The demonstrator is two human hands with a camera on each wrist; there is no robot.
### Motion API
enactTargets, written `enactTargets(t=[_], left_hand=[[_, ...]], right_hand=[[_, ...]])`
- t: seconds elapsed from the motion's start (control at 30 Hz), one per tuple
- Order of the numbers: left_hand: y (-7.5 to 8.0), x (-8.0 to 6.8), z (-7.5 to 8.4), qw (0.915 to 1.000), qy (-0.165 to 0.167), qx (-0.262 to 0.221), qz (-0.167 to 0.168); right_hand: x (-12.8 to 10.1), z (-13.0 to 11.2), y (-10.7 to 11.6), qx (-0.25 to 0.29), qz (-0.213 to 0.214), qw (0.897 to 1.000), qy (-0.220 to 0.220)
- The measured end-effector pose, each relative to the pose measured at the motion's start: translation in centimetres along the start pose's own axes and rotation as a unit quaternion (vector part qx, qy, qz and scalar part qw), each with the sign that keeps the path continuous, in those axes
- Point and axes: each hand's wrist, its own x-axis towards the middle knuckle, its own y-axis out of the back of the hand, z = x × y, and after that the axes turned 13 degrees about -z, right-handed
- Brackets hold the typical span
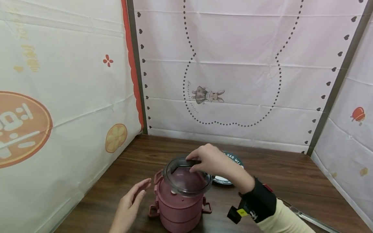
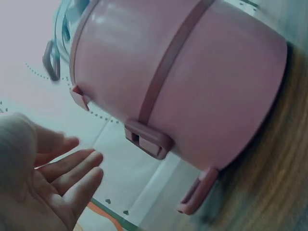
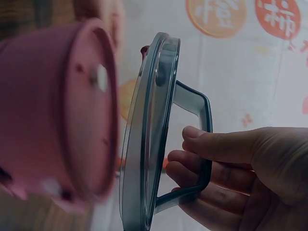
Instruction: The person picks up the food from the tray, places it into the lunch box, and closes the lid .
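My right hand (image 1: 211,160) grips the handle (image 3: 206,120) of a clear grey lid (image 3: 154,96), fingers curled round it. That lid is held tilted over a dusky pink tiered lunch box (image 1: 180,213). A gap between lid and box shows in the right wrist view. The box's top face (image 3: 94,125) is pink with a small pale knob. Left of the box, my left hand (image 1: 131,200) is apart from it, fingers loosely extended and holding nothing. Latches (image 2: 149,139) and a side handle (image 2: 198,192) show on the box in the left wrist view.
Behind the box, partly hidden by my right arm, lies a round teal-and-white lettered item (image 1: 233,158). A long shiny metal object (image 1: 311,220) lies at the right, partly under my sleeve. Printed cloth walls (image 1: 233,81) border the dark wooden table (image 1: 279,174).
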Motion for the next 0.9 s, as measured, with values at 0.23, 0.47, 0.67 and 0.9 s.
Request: enactTargets(t=[0.23, 0.47, 0.67, 0.9], left_hand=[[0.0, 0.3, 1.8, 0.9974, -0.036, -0.062, 0.002], [0.1, 0.4, 2.6, 0.9951, -0.042, -0.084, -0.03], [0.1, 0.5, 2.0, 0.9956, -0.063, -0.064, -0.026], [1.2, 0.2, 1.3, 0.997, -0.071, -0.017, -0.025]], right_hand=[[1.2, -1.0, -2.2, -0.004, -0.029, 1.0, 0.003], [1.4, -1.2, -3.1, -0.003, -0.018, 1.0, -0.007], [0.7, 0.4, -3.1, 0.073, -0.005, 0.997, 0.03], [-2.3, 4.5, -3.0, 0.108, -0.017, 0.993, 0.05]])
